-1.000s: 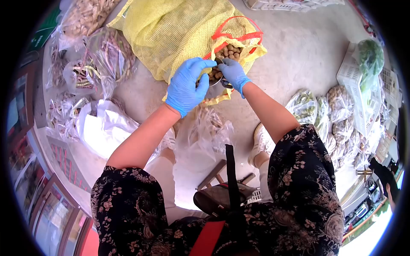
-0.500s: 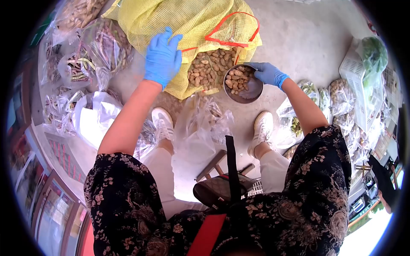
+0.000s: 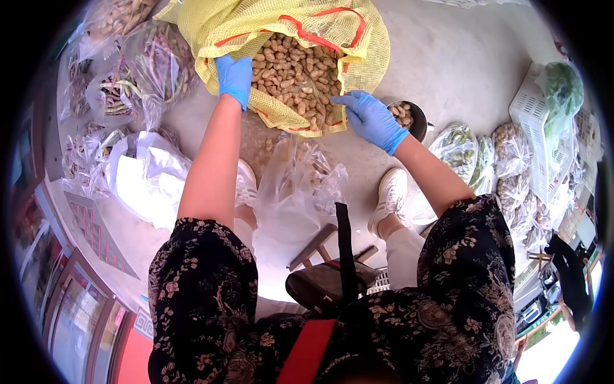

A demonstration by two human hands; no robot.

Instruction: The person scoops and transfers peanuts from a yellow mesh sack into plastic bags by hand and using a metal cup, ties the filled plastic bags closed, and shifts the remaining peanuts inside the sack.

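The yellow mesh sack (image 3: 300, 38) full of pale brown peanuts in the shell (image 3: 294, 64) lay on the grey concrete floor (image 3: 448, 64), on the far side of the person, straight ahead of both arms. Its open mouth, edged with a red band, faced toward the person, and its long axis ran from near to far, with the closed end beyond the top edge of the view.

The left hand (image 3: 234, 75), in a blue glove, was closed on the left part of the sack's near rim. The right hand (image 3: 369, 119), also in a blue glove, pinched the right part of the same rim, lower and nearer to the body. So the two hands were well apart, one at each side of the mouth, and the peanuts lay between them. The left arm was stretched further out; the right hand was the nearer one to the body.

Just beside the right hand, on its right, a round metal bowl (image 3: 409, 118) with some peanuts in it stood on the floor, partly hidden behind the wrist. A clear plastic bag (image 3: 300, 185) lay near the person's white shoes (image 3: 391, 195), below the sack's mouth. Several clear bags of bean pods (image 3: 128, 83) were on the left, and more filled bags (image 3: 505, 166) on the right.
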